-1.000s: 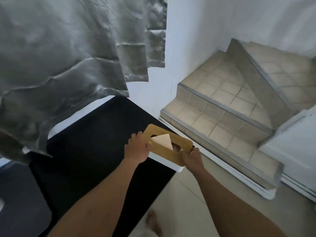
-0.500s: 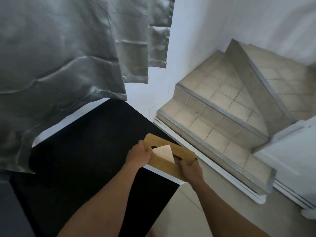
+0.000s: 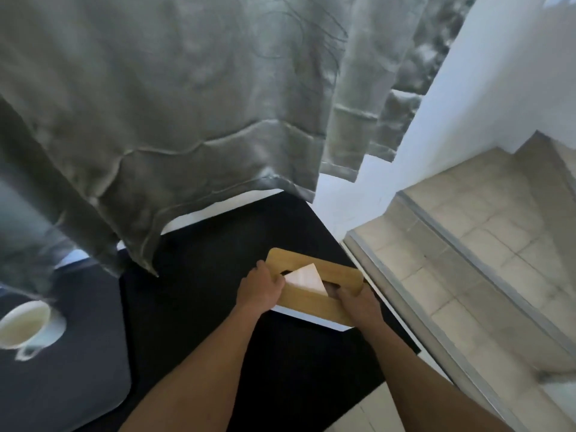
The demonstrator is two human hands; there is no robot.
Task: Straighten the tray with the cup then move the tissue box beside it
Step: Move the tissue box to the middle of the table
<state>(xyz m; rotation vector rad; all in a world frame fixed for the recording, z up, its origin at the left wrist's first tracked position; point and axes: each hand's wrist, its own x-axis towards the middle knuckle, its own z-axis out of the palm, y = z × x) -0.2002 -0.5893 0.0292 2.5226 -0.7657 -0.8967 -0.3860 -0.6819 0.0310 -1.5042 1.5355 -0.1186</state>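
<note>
at the near right edge of the black table [image 3: 202, 307], both hands clamp the tissue box [image 3: 314, 299]: left hand [image 3: 260, 289] wraps its left end, right hand [image 3: 358, 307] grips the near right corner. box has a wooden lid, white body, one tissue [image 3: 305, 277] sticking up from the slot. off to the left, well apart, sits the dark tray [image 3: 68, 369] carrying a white cup [image 3: 26, 327] (blurred, at frame edge). further back a grey curtain [image 3: 187, 104] hangs low over the table's far side, between box and tray. right of the table, tiled stairs [image 3: 467, 260] rise along the white wall [image 3: 498, 88].
</note>
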